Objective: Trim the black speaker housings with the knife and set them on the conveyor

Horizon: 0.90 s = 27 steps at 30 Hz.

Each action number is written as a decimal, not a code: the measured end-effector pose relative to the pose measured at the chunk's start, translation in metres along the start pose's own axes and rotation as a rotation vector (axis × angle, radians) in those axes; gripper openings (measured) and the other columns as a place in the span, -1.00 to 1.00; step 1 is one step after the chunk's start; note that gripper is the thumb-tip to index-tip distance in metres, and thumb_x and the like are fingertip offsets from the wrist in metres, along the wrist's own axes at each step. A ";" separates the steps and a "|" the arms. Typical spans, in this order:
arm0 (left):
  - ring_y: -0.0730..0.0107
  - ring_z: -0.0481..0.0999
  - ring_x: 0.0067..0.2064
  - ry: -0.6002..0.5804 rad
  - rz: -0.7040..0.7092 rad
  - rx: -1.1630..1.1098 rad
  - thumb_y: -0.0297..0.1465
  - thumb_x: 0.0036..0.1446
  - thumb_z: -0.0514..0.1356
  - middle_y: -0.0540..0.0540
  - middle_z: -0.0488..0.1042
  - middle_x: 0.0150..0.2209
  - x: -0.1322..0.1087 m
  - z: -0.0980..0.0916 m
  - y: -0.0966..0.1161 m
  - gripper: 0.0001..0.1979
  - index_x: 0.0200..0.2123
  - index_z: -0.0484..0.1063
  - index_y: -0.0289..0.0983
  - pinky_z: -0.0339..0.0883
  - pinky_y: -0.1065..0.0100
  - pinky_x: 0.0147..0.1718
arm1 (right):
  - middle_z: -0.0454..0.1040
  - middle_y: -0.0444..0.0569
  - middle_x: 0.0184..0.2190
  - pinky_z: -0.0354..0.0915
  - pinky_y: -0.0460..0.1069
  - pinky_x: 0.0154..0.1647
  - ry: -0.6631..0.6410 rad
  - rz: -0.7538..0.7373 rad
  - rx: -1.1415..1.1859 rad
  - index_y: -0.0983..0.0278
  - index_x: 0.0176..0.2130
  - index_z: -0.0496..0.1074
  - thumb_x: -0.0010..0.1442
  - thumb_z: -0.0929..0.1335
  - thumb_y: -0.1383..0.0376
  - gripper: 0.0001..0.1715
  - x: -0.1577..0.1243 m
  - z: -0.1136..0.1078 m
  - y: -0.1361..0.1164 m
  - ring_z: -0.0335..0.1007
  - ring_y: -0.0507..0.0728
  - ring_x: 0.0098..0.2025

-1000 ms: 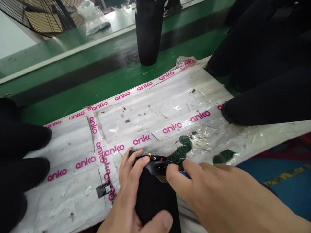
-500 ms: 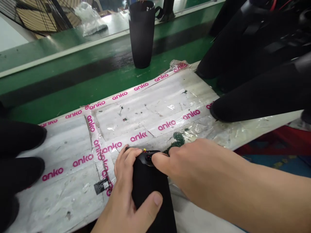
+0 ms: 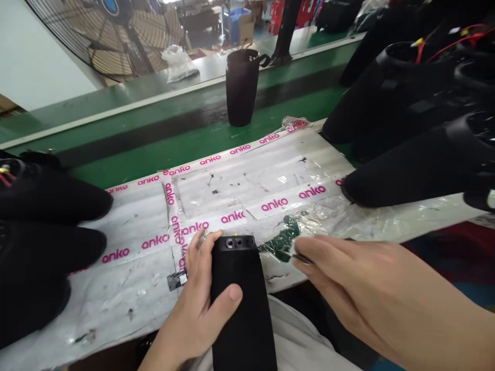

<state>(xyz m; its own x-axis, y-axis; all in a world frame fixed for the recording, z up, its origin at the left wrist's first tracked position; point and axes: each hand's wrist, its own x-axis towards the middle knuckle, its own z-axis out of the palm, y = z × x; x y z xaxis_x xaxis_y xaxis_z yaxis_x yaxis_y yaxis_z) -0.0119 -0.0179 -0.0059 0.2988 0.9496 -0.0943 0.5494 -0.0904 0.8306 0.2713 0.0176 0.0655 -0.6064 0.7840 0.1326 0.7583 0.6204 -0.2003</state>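
Note:
My left hand point(image 3: 201, 304) is wrapped round a black fabric-covered cylinder point(image 3: 242, 304), thumb across its front, fingers along its left side. The cylinder leans with its far end point(image 3: 235, 242) against the edge of the taped work mat point(image 3: 240, 180); that end shows small round holes. My right hand point(image 3: 344, 278) hovers just to the right of the cylinder, fingers pinched on a thin dark tool point(image 3: 299, 259) whose tip pokes out toward the cylinder. The tool is too small to name.
Several black cylinders lie piled at the left point(image 3: 46, 216) and at the right point(image 3: 417, 118), some with red wires. One black cylinder point(image 3: 242, 87) stands upright on the green conveyor point(image 3: 154, 139). A large fan point(image 3: 116, 31) stands behind at the upper left.
My right hand has drawn back from the cylinder's far end to its right. The coloured wires that showed at that end are no longer visible. The camera has tilted up.

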 end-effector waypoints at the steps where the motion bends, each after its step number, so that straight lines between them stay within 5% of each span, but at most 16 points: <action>1: -0.29 -0.31 0.67 -0.007 0.008 0.003 -0.12 0.57 0.10 -0.12 -0.13 0.66 -0.003 -0.002 0.001 -0.32 0.59 -0.13 0.19 -0.23 -0.49 0.53 | 0.51 -0.17 -0.45 0.22 0.02 -0.58 0.067 0.038 0.071 0.19 -0.13 0.39 0.54 0.20 0.36 -0.78 -0.008 0.004 -0.001 0.50 0.10 -0.55; 4: -0.15 -0.33 0.68 0.089 -0.033 -0.036 -0.25 0.59 0.04 0.06 -0.20 0.69 -0.011 -0.005 0.011 -0.33 0.60 -0.15 0.28 -0.33 -0.41 0.57 | 0.66 -0.16 -0.31 0.44 -0.04 -0.44 0.138 0.173 0.292 0.19 0.05 0.40 0.61 0.23 0.21 -0.81 -0.022 0.023 -0.013 0.64 0.09 -0.41; 8: -0.13 -0.05 0.66 0.212 -0.165 -0.135 -0.32 0.55 -0.04 0.06 0.07 0.63 -0.016 -0.007 0.030 -0.40 0.56 0.11 0.18 -0.19 -0.23 0.60 | 0.72 -0.09 -0.07 0.54 -0.07 -0.30 0.020 0.298 0.652 0.18 0.23 0.37 0.50 0.35 0.23 -0.65 -0.020 0.058 -0.039 0.70 0.10 -0.20; 14: -0.35 0.23 0.54 0.224 -0.216 -0.124 -0.12 0.11 0.56 -0.11 0.26 0.53 -0.008 -0.013 0.028 -0.14 0.42 0.33 0.16 0.06 -0.39 0.49 | 0.70 -0.08 -0.03 0.54 -0.08 -0.35 -0.059 0.378 1.033 0.09 0.26 0.34 0.51 0.35 0.19 -0.63 -0.010 0.077 -0.056 0.68 0.09 -0.22; 20: -0.09 0.42 0.47 0.055 -0.110 -0.591 -0.05 0.12 0.56 -0.02 0.33 0.52 0.004 -0.004 0.019 -0.18 0.41 0.38 0.18 0.40 0.10 0.38 | 0.69 -0.04 -0.07 0.56 -0.04 -0.26 0.155 0.281 0.667 0.12 0.25 0.20 0.61 0.17 0.35 -0.69 -0.018 0.052 -0.048 0.68 0.12 -0.21; 27: -0.11 0.10 0.63 -0.090 -0.140 -0.598 -0.11 0.22 0.50 0.01 0.22 0.60 0.016 0.005 0.005 -0.20 0.46 0.33 0.15 0.11 0.06 0.54 | 0.63 -0.04 -0.29 0.41 0.05 -0.39 0.281 0.076 0.015 0.31 0.12 0.36 0.54 0.14 0.45 -0.68 -0.030 0.054 -0.019 0.59 0.15 -0.37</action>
<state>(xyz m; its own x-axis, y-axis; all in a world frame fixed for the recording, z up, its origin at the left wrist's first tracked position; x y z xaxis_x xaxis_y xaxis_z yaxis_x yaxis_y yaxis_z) -0.0004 -0.0048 -0.0057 0.3344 0.9090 -0.2487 0.0634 0.2416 0.9683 0.2621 -0.0190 0.0130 -0.4566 0.8044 0.3800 0.7941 0.5611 -0.2336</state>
